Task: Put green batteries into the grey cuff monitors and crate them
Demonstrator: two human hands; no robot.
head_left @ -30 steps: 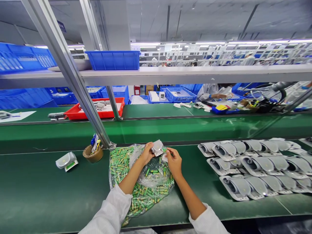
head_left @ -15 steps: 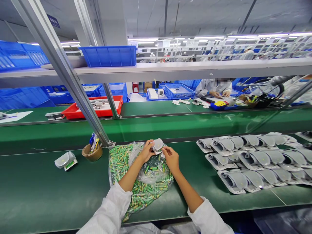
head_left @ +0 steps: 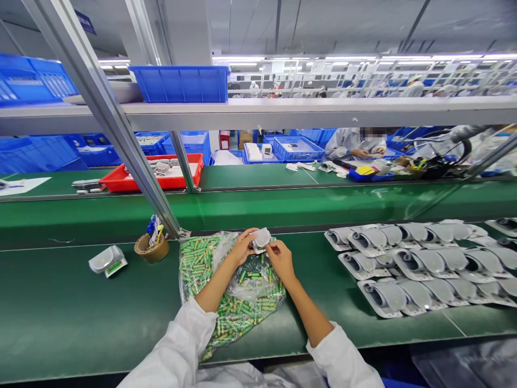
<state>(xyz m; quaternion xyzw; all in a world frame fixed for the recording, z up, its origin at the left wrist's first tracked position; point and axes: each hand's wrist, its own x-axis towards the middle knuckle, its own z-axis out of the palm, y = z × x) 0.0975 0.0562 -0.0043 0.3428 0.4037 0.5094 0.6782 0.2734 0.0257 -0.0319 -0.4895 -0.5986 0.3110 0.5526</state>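
My left hand (head_left: 243,247) grips a small white-and-grey wrist blood pressure monitor (head_left: 262,237), its grey cuff curled round, above the far edge of a bag. My right hand (head_left: 280,260) has its fingertips pinched together against the monitor's lower right edge; whatever they pinch is too small to make out. Beneath both hands lies an open clear plastic bag (head_left: 232,323) full of green-and-gold batteries (head_left: 199,256). To the left on the green bench, another monitor (head_left: 107,260) rests with green batteries showing in its open side.
A tape roll (head_left: 151,249) holding pens and small tools stands by the metal post (head_left: 137,161). At right, several rows of grey cuffed monitors (head_left: 404,295) line the bench. Behind are a red tray (head_left: 157,186), a shelf with a blue bin (head_left: 181,84), and a co-worker (head_left: 355,144).
The right fingertips have shifted slightly against the monitor's edge, and the green seen there before is now covered. The view has moved a little; the monitor stays in my left hand.
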